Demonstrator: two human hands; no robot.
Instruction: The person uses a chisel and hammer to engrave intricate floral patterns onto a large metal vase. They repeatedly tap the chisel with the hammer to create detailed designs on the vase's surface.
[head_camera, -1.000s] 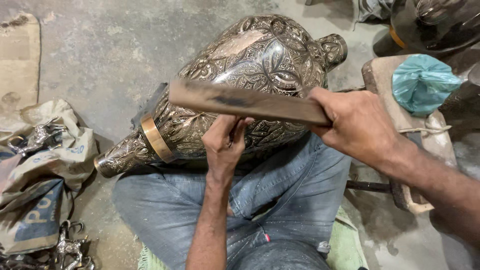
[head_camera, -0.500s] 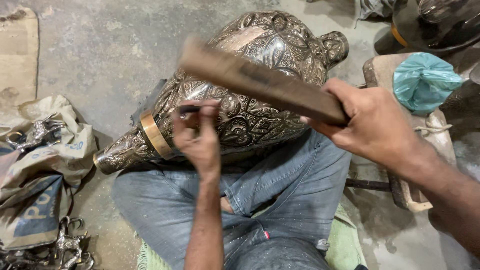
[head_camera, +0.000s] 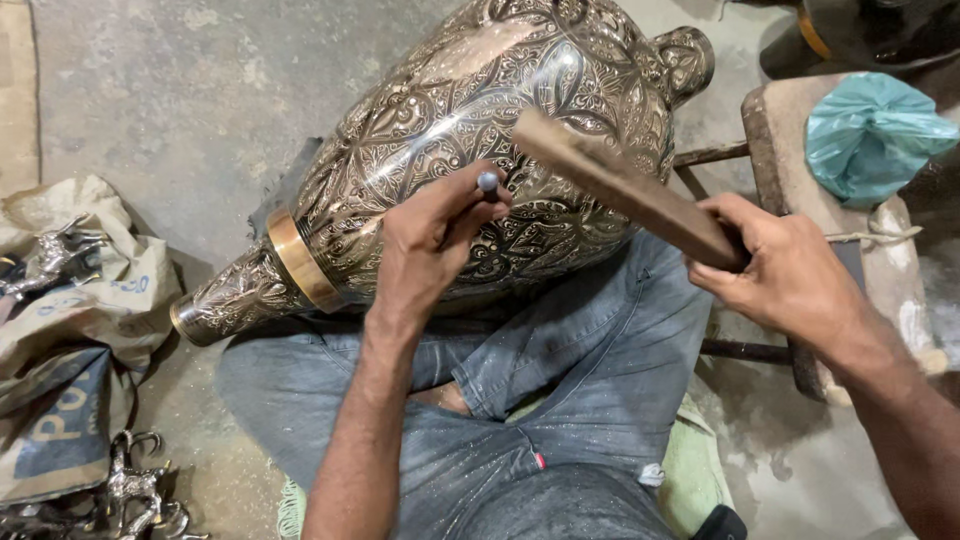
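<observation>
Vase lengthwise, neck pointing lower-left

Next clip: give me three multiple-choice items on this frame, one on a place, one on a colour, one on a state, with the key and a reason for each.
1. Where does the engraved metal vase lie?
A. Across the person's lap
B. On a shelf
C. Inside a sack

2. What colour is the crumpled bag on the wooden stool?
A. Red
B. Teal green
C. Black

3. How is the wooden stick held?
A. Lying loose on the floor
B. Gripped in the right hand
C. Gripped in the left hand

Key: 1 A, the vase rests over the jeans-clad legs; 2 B, the bag is teal green; 3 B, the right hand's fingers wrap one end of the stick, while the left hand pinches a small punch against the vase.
</observation>
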